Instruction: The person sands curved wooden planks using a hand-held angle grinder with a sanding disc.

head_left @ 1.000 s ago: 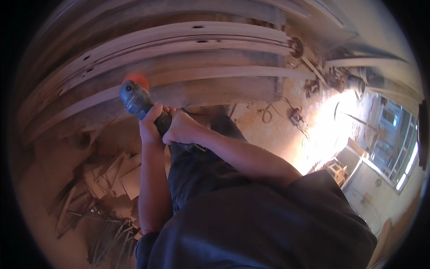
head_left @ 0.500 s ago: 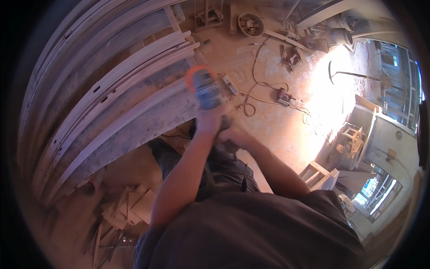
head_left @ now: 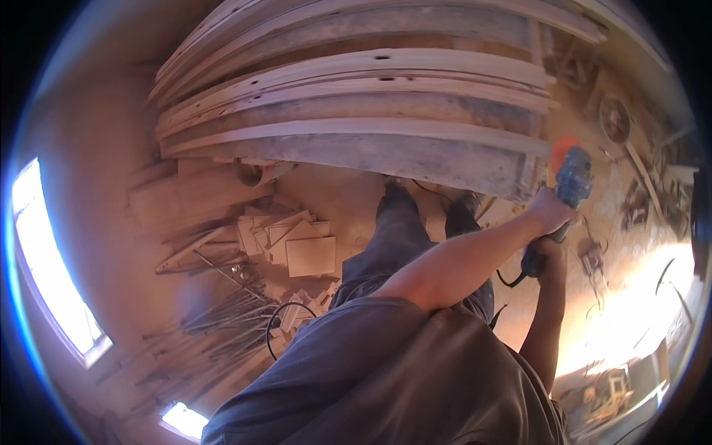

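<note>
While the power tool (head_left: 573, 179) is being held out to the right, its orange disc (head_left: 564, 153) is being turned toward the wooden strips (head_left: 437, 67). Its body, just behind the head, is being encircled by the fingers of the left hand (head_left: 550, 211), and its rear handle is being clasped by the curled fingers of the right hand (head_left: 547, 256). Below that grip, a black cord (head_left: 507, 281) is being trailed. The tool is being positioned just beside the right end of the strips, which are being supported by a grey counter (head_left: 415, 157); whether the nearest strip is being touched by the disc cannot quite be told from this angle. Left of the legs, the floor (head_left: 334, 189) is being partly covered by flat offcuts (head_left: 311, 256) and thin sticks (head_left: 222, 330), and daylight is being admitted by a window (head_left: 55, 259).
</note>
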### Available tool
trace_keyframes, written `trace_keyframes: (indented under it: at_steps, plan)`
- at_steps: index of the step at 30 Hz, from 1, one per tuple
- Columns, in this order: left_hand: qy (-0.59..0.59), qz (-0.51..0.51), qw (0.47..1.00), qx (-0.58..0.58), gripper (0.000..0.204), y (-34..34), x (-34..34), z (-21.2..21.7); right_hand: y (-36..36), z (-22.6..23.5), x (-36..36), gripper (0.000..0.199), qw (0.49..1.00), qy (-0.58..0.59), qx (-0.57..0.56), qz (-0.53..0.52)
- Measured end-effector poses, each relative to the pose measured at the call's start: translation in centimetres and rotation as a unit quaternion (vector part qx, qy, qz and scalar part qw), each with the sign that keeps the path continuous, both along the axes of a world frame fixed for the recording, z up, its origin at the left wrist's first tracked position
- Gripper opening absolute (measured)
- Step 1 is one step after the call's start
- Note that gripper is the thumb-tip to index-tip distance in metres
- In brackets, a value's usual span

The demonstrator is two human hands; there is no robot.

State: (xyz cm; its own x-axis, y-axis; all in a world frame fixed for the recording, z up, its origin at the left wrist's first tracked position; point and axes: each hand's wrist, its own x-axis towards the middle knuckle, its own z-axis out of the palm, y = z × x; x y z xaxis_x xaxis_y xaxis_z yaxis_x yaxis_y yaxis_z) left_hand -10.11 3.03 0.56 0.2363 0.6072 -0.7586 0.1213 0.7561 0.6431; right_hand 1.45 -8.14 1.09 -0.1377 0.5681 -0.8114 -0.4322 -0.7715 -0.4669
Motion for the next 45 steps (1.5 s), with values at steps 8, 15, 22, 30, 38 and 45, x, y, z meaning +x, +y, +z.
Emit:
trace_keyframes:
  at_steps: [8, 15, 22, 30, 38, 45]
  plan:
    - [-0.127, 0.279, 0.951, -0.031, 0.018, -3.7, -25.4, 3.3, 4.2, 5.1, -25.0, 0.027, 0.963, -0.114, 0.074, 0.234]
    - [-0.151, 0.438, 0.886, -0.025, 0.018, -5.7, -51.1, 3.2, 5.8, 3.8, -49.8, 0.036, 0.923, -0.095, 0.094, 0.361]
    - [-0.171, 0.536, 0.826, -0.02, 0.018, -7.3, -76.0, 3.9, 8.3, 4.6, -75.2, 0.041, 0.866, -0.076, 0.127, 0.479]
    - [-0.218, 0.639, 0.738, 0.018, 0.016, -8.4, -95.7, 3.8, 9.6, 4.8, -95.5, 0.046, 0.796, -0.026, 0.164, 0.582]
    - [-0.172, 0.757, 0.626, 0.077, 0.018, -21.3, -96.5, 6.3, 11.4, 1.4, -86.2, 0.066, 0.569, -0.492, 0.499, 0.43]
    - [-0.149, 0.814, 0.554, 0.091, 0.016, -30.0, -92.6, 6.5, 16.9, -3.5, -76.0, 0.063, 0.41, -0.58, 0.387, 0.588]
